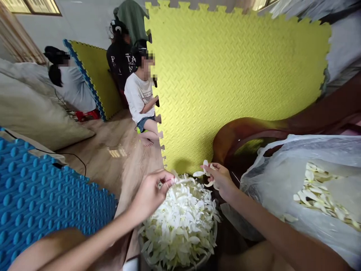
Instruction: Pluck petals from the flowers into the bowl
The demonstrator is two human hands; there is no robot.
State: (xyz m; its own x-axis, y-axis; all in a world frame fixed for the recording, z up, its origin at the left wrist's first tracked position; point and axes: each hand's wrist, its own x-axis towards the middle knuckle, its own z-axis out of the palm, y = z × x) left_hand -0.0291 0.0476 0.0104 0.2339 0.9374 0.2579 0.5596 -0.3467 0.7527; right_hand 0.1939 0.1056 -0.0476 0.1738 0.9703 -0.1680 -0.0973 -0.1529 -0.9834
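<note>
A round container (214, 235) is heaped high with white flowers (180, 222) that have long narrow petals. Over the heap's far left side, my left hand (159, 186) pinches a white flower (184, 180) between thumb and fingertips. My right hand (220, 177) is above the far right side, its fingers closed on several white petals (207, 169) that stick out past the fingertips. The two hands are apart. To the right, a clear plastic bag (270, 162) lies open with more pale petals (318, 195) inside.
A yellow foam mat (237, 67) stands upright ahead, beside a curved brown wooden piece (239, 131). A blue bumpy mat (50, 203) is at the left. Beyond it, people sit by another mat (93, 75), and a large pale sack (34, 105) lies on the wooden floor (121, 154).
</note>
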